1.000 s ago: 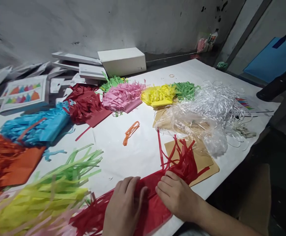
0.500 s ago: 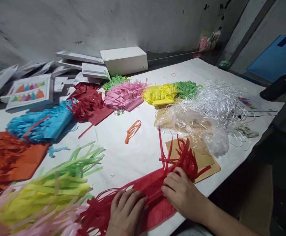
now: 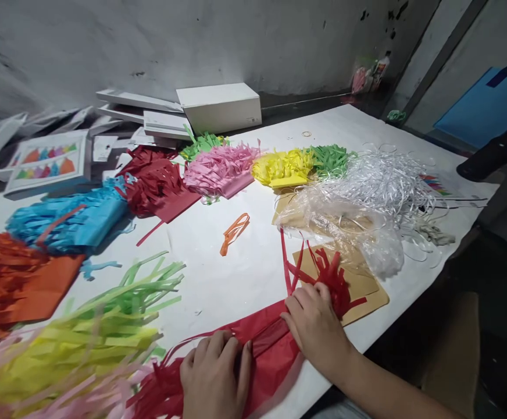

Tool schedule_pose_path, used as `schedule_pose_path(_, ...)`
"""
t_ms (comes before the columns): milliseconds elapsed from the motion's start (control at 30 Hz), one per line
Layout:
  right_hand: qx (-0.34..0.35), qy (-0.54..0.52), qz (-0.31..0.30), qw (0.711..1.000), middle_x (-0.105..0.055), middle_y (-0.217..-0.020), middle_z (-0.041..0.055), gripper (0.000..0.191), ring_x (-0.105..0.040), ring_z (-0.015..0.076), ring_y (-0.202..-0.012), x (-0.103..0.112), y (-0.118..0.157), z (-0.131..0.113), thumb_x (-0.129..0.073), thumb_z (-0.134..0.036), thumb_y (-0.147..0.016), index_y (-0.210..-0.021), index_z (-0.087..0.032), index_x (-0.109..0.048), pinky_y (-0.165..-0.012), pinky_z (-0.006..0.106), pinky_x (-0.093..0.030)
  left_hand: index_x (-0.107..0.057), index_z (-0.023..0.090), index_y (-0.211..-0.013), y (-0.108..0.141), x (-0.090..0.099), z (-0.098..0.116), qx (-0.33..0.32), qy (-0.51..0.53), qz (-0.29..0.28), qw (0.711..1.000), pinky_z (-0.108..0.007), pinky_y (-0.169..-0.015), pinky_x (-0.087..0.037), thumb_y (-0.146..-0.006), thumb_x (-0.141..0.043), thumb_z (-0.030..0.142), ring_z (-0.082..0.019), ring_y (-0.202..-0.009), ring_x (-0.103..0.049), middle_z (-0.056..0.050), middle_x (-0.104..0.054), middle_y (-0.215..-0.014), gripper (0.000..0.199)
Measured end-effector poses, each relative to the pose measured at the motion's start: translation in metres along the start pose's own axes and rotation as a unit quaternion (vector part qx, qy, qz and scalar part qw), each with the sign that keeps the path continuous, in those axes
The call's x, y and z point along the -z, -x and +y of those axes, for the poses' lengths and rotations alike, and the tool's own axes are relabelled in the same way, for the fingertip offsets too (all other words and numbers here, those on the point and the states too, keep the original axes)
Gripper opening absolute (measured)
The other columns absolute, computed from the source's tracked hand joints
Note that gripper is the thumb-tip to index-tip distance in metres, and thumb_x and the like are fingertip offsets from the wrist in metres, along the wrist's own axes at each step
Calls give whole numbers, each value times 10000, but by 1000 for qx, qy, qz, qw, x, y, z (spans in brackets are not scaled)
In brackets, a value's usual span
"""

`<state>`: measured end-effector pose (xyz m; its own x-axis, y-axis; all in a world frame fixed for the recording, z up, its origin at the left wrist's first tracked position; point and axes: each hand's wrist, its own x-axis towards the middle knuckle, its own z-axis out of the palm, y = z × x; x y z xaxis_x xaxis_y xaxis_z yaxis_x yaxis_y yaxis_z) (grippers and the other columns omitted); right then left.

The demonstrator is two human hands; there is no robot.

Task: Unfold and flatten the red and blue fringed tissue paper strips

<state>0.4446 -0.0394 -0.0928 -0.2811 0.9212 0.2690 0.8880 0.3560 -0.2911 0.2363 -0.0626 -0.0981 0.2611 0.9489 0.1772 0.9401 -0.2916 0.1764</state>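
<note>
Head view: red tissue paper sheet (image 3: 271, 349), thin, crinkled, rolled into a long band with slit fringe at both ends, lying at near edge of white paper-covered counter (image 3: 245, 273). Left hand (image 3: 213, 378) flat, fingers spread, pressing down on band near its left fringe. Right hand (image 3: 317, 326) curled loosely over band beside right fringe, fingertips pressing, nothing gripped. Right fringe fanned over brown card (image 3: 367, 288). Crumpled clear plastic bag (image 3: 349, 224) just behind. Lime-green fringed tissue (image 3: 118, 320) heaped at left.
</note>
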Motion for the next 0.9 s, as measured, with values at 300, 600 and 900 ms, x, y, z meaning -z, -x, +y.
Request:
schedule_pose_path(300,254,-22,3,967,-567,-735,18,299,-455,189,-728,0,3,0,-426,-49,-972,-757,-163,-601,-1035,440,-299,-634,226,-1040,3,3,-5,-62,57,82,993,-503,-880,-390,-943,-592,266,-294,-952,-597,-103,-678,-1037,113)
schedule_pose_path(600,276,-26,0,961,-600,-763,14,245,-496,198,-743,-1,8,-4,-447,-97,-1001,-850,-172,-624,-1058,453,-294,-662,265,-846,5,-4,-5,-123,161,86,976,-450,-916,-363,-946,-535,98,-235,-908,-612,11,-743,-844,233)
schedule_pose_path(900,176,-118,8,977,-677,-912,27,154,-580,206,-974,9,29,23,-509,-122,-1008,-965,-182,-644,-1155,471,-284,-682,305,-984,23,-7,-15,-126,114,67,983,-440,-893,-365,-1000,-508,232,-254,-952,-605,20,-779,-938,188)
